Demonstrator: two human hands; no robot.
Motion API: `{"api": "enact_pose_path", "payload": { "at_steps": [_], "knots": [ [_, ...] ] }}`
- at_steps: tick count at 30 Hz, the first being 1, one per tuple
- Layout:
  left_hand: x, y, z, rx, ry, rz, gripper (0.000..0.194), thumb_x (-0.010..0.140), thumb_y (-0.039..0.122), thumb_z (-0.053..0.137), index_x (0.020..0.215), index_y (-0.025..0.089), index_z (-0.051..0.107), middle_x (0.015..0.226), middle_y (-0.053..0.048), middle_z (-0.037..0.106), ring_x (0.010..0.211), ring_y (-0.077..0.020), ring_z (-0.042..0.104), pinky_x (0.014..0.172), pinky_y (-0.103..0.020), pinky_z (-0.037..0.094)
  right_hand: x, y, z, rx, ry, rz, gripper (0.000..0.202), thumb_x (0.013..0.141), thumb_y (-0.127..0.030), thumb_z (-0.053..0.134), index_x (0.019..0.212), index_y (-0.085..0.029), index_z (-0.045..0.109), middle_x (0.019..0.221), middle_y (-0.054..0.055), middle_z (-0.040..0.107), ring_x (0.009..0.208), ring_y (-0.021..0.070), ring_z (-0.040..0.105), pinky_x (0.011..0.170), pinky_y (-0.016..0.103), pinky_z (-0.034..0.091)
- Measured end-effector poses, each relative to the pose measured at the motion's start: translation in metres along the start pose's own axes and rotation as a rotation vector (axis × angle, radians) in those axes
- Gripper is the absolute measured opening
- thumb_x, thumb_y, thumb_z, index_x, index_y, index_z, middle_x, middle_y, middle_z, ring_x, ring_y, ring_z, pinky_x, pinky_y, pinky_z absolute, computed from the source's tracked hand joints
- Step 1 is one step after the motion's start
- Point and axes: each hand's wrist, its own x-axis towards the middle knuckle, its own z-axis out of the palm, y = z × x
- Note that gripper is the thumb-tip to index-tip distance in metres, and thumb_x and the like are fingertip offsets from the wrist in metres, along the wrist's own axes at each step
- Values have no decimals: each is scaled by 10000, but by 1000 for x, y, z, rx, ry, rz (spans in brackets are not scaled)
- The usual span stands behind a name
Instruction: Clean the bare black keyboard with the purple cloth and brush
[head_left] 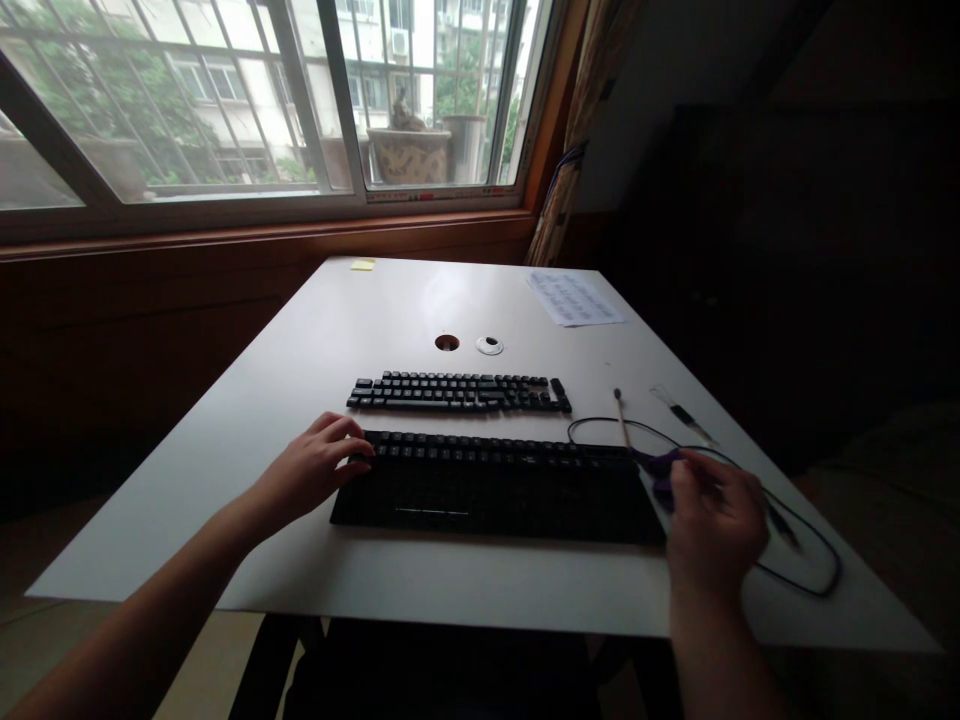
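A black keyboard (480,500) lies near the table's front edge. Keycaps show along its far rows, while its nearer part is a dark surface with little detail. My left hand (330,455) grips the keyboard's far left corner with thumb and curled fingers. At the right end, my right hand (716,505) is closed on a purple thing (661,468), whose kind I cannot make out; it reaches the keyboard's right edge. Behind the keyboard, black keycaps (457,393) are laid out in rows with an uneven outline.
A thin stick with a dark tip (619,412) and a wire keycap puller (681,412) lie at the right. A black cable (825,590) loops past my right hand. Farther back are a table hole (447,343), its white cover (490,346), papers (574,298) and a yellow note (363,265).
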Motion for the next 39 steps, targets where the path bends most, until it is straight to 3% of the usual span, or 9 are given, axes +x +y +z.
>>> {"api": "enact_pose_path", "payload": {
  "at_steps": [6,14,20,24,32,39],
  "knots": [
    [-5,-1,5,-118,77,-20,110,959,292,695,1043,245,748,1060,-81,704,1026,-257,605,867,-401,552,-1,0,0,-2,-12,-8,164,901,-343,713,1015,-232,753,1005,49,624,898,215,606,855,411,526],
    [-9,21,-4,-416,162,-121,133,970,300,687,1077,241,740,1040,-68,754,973,-217,697,859,-360,592,-1,-6,1,10,-16,-16,138,896,-329,707,988,-238,756,987,56,623,877,223,605,839,431,522],
    [-12,27,-1,-490,226,-220,155,958,303,696,1083,216,722,1023,-73,758,924,-211,726,836,-357,617,0,-5,1,17,-19,-22,147,883,-326,715,979,-225,761,971,62,621,879,235,607,827,438,516],
    [-12,31,-1,-553,276,-189,155,966,250,683,1119,227,703,1022,-66,729,919,-193,715,822,-330,613,0,-5,1,5,-27,-35,126,885,-294,717,979,-223,761,965,53,621,864,221,601,829,423,506],
    [-10,34,-4,-536,267,-129,152,994,207,642,1130,241,702,1014,-62,660,868,-167,669,729,-277,580,0,-5,2,2,-38,-33,110,892,-298,708,980,-247,751,977,42,623,885,221,597,853,418,502],
    [-10,32,-2,-544,276,-115,133,998,203,632,1104,250,697,1036,-63,662,923,-180,686,779,-297,604,0,-3,3,2,-29,-48,118,879,-282,710,968,-222,760,970,54,625,885,224,603,837,425,506]
  ]
}}
